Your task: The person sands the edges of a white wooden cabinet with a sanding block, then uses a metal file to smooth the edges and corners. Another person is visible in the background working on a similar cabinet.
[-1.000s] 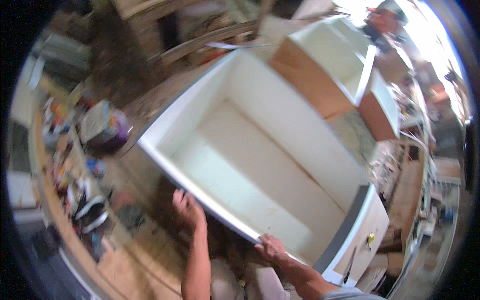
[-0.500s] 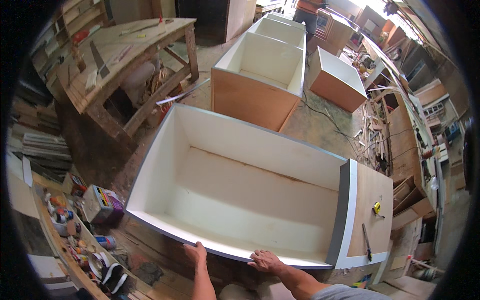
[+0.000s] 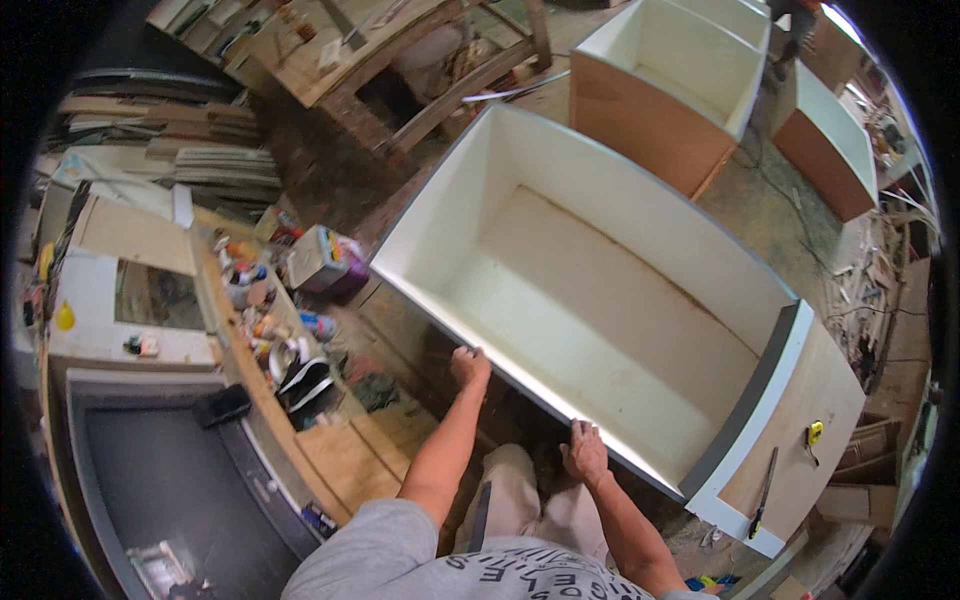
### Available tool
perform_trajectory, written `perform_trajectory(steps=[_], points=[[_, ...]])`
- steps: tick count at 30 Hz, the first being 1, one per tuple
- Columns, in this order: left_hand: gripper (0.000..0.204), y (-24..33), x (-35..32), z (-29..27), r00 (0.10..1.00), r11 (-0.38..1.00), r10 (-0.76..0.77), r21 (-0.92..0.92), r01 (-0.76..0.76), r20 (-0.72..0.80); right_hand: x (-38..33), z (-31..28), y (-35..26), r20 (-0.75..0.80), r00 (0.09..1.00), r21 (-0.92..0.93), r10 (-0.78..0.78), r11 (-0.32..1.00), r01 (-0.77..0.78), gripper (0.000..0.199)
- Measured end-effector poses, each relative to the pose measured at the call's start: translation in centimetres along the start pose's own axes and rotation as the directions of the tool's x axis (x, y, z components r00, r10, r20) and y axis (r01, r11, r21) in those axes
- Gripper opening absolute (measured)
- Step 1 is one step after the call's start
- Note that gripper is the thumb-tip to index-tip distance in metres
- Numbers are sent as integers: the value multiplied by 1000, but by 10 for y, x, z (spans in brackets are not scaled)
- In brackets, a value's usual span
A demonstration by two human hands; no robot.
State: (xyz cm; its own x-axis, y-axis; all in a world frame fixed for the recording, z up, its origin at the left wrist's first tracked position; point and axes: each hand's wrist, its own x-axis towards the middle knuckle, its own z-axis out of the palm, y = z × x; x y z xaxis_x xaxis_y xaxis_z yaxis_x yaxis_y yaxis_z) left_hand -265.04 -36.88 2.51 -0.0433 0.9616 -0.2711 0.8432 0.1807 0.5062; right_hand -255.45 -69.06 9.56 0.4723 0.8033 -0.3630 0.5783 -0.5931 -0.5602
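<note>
A large open-topped cabinet box [image 3: 590, 285], white inside with a grey-edged rim, lies on its back before me. My left hand [image 3: 470, 367] is closed at the outer side of its near rim, left of the middle. Farther right along that rim, my right hand [image 3: 585, 452] has its fingers hooked over the edge, with the palm below it outside the box. A wood panel with a light border forms the box's right end. On this panel rest a yellow tape measure [image 3: 814, 434] and a thin dark file-like tool with a handle [image 3: 762, 500].
Beyond stands another white-lined box [image 3: 650, 110], with a smaller one [image 3: 825, 140] to its right. A wooden workbench [image 3: 390, 40] is at the far left. Nearer left are a plastic container [image 3: 322, 258], a tray of cans and bottles [image 3: 262, 320] and a dark framed panel [image 3: 180, 470].
My view has swung left and downward, bringing my shirt and legs in. My right hand has turned from lying across the rim to hooking its fingers over it. The tools lie unmoved.
</note>
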Motion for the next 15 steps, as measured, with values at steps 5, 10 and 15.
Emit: perform_trajectory(steps=[5,10,15], points=[[56,23,-105,6,782,794,583,50,-606,220,-20,-14,24,-22,998,56,66,996,-65,61],[69,21,-168,-6,257,154,539,206,-966,802,-37,-25,47,38,985,-12,170,985,-169,50],[63,32,-170,-5,203,-25,405,232,-972,892,-70,-27,75,34,967,-69,251,966,-248,44]])
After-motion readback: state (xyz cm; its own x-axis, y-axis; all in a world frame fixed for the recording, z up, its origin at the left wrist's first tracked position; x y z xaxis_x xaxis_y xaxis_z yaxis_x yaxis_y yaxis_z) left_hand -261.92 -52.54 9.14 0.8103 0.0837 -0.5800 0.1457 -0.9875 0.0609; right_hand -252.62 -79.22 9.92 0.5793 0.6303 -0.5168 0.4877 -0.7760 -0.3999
